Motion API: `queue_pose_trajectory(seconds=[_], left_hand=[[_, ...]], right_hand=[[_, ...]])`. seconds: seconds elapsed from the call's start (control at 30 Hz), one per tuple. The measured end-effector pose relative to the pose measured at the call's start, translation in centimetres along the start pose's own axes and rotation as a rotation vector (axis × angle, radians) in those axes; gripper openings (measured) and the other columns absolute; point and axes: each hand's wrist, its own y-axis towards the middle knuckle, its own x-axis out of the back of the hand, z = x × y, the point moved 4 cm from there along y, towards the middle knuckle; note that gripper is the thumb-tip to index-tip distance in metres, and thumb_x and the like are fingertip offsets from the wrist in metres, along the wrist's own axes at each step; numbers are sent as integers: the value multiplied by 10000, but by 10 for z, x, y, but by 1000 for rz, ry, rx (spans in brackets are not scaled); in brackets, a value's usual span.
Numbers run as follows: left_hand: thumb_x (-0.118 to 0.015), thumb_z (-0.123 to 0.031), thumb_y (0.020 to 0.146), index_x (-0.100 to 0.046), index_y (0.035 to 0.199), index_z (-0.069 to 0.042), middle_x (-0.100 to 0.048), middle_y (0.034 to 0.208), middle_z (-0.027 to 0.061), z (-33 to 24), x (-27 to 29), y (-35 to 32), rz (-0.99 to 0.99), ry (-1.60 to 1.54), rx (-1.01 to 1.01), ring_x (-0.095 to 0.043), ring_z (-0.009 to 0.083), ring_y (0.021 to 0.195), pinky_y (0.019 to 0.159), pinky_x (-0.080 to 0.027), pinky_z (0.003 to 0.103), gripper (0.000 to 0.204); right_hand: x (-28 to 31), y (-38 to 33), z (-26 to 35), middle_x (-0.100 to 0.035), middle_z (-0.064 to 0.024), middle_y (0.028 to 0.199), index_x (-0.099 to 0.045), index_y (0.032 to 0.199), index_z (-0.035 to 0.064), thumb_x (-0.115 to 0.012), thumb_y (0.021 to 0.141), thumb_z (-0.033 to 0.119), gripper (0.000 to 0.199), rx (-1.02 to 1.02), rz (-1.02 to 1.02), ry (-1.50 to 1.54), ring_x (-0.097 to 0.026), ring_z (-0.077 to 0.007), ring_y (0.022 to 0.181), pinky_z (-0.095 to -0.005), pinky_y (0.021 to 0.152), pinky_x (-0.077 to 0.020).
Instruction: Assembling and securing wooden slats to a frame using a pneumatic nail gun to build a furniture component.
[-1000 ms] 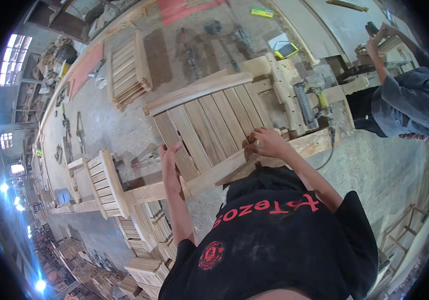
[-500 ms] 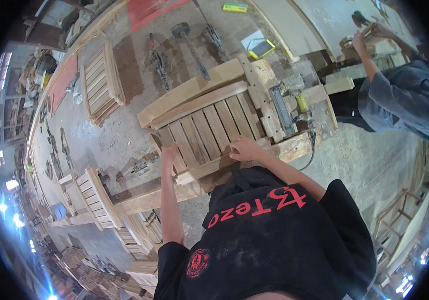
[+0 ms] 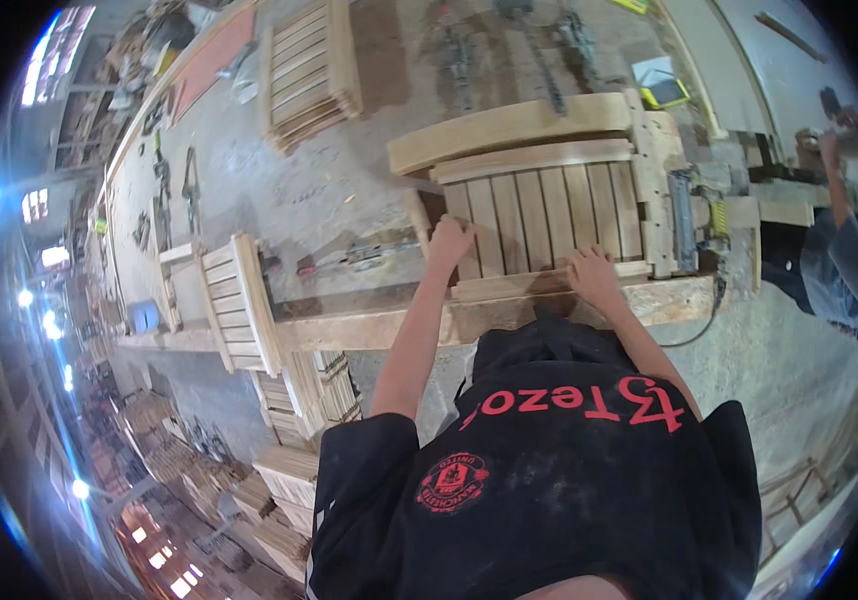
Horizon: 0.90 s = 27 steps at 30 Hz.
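Note:
A slatted wooden panel (image 3: 549, 215) lies on the workbench in front of me, with narrow slats between a near and a far rail. At its left end my left hand (image 3: 452, 243) is closed, fingers bent around the outermost slat. My right hand (image 3: 594, 275) has its fingers curled over the near rail toward the right. A wide, slightly curved wooden board (image 3: 509, 132) lies along the panel's far side. At the right end, a pale wooden block (image 3: 661, 190) stands against the panel. Beside that block is a grey metal clamp-like fixture (image 3: 684, 220).
A stack of slatted panels (image 3: 309, 75) lies at the far left; another slatted panel (image 3: 236, 305) overhangs the bench's near edge. Dark tools (image 3: 459, 60) lie beyond the board. A cable (image 3: 717, 300) hangs at right, where another person (image 3: 844, 265) works.
My view has swung left, so the bench and panel appear farther right. Both hands stay at the panel; my right hand now sits farther along the near rail.

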Motion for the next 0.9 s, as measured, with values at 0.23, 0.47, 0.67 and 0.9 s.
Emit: queue_pose_trajectory(seconds=[0.23, 0.47, 0.67, 0.9], left_hand=[[-635, -358, 850, -594, 993, 25, -677, 880, 254, 23, 19, -32, 83, -53, -54, -664, 414, 913, 786, -530, 501, 411], [-631, -388, 855, -614, 991, -22, -691, 888, 226, 76, 60, -63, 7, 52, 200, -678, 392, 888, 763, -542, 481, 391], [-633, -359, 839, -614, 995, -6, -684, 891, 255, 76, 32, -53, 137, -104, 53, -673, 427, 869, 764, -546, 511, 387], [-623, -326, 836, -621, 922, 45, -666, 841, 278, 59, 28, -52, 184, -24, -14, -664, 452, 852, 755, -544, 527, 382]], right_hand=[[-17, -8, 9, -576, -140, 1027, -600, 941, 57, -582, 834, 195, 176, -157, -129, -51, -523, -348, 1059, -525, 892, -402], [-33, -16, 30, -548, -130, 1019, -578, 928, 83, -575, 826, 226, 175, -300, -416, -200, -504, -353, 1023, -508, 897, -382], [-32, -12, 27, -540, -99, 988, -564, 906, 115, -591, 790, 226, 163, -322, -433, -199, -505, -333, 1013, -495, 913, -373], [-33, -13, 25, -538, -91, 975, -551, 881, 118, -588, 780, 218, 147, -346, -427, -188, -495, -324, 1014, -495, 925, -361]])
